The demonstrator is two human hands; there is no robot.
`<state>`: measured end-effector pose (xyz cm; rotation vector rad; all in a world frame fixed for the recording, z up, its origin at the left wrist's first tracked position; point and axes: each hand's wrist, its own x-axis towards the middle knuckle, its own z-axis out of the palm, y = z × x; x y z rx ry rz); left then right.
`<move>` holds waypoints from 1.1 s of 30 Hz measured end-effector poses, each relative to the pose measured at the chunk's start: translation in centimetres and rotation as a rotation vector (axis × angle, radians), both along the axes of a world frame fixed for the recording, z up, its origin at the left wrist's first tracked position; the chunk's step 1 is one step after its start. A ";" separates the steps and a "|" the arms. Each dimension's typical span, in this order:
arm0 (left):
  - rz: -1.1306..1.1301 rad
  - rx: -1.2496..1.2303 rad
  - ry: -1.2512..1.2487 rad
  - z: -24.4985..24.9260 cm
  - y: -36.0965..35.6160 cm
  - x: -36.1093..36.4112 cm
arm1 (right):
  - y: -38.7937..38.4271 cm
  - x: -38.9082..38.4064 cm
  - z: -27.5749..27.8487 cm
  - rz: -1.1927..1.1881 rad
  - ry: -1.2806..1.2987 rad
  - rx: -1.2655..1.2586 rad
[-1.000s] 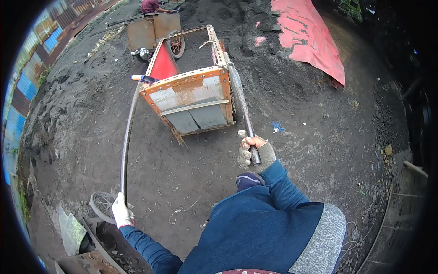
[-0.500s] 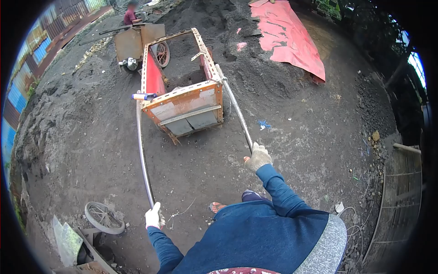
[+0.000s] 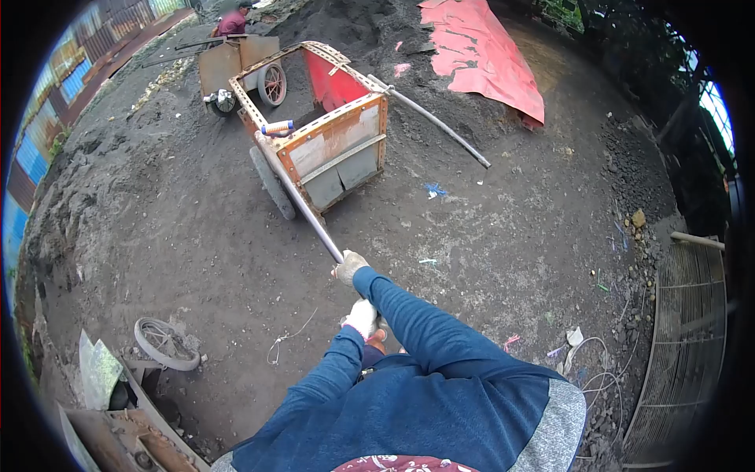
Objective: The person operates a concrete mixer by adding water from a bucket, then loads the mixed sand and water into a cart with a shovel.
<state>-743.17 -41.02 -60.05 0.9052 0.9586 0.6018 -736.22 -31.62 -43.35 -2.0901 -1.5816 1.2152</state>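
Observation:
A cart (image 3: 338,149) with an open top, red inner wall and orange-framed, patched end panel stands ahead, turned at an angle. Its left metal handle (image 3: 303,200) slants down toward me. Wrapped around that handle is my right hand (image 3: 350,267), in a greyish knit glove. Just below it my left hand (image 3: 361,318), in a white glove, is closed at the handle's near end, its fingers partly hidden. The right handle (image 3: 444,130) sticks out with no hand on it. An orange-and-blue grip (image 3: 277,127) sits at the cart's left corner.
Another cart (image 3: 236,63) stands behind, with a person (image 3: 233,22) near it. A red tarp (image 3: 480,55) covers part of a dark sand pile. A loose wheel (image 3: 167,344) lies at lower left; a bamboo panel (image 3: 688,338) lies at right.
My right hand has let go of the right handle and taken hold of the left one. My left hand has moved right with the handle, and the cart has swung round.

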 end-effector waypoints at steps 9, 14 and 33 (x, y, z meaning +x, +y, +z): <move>-0.186 -0.176 -0.176 12.7 -8.9 5.4 | -8.7 7.7 3.1 0.076 -0.183 0.046; -0.151 -0.315 -0.110 16.4 -9.1 -6.0 | -15.9 10.7 5.0 0.012 -0.163 -0.029; 0.207 -0.719 0.064 -3.3 -5.8 -41.3 | -45.5 5.9 -3.0 -0.564 -0.374 -0.438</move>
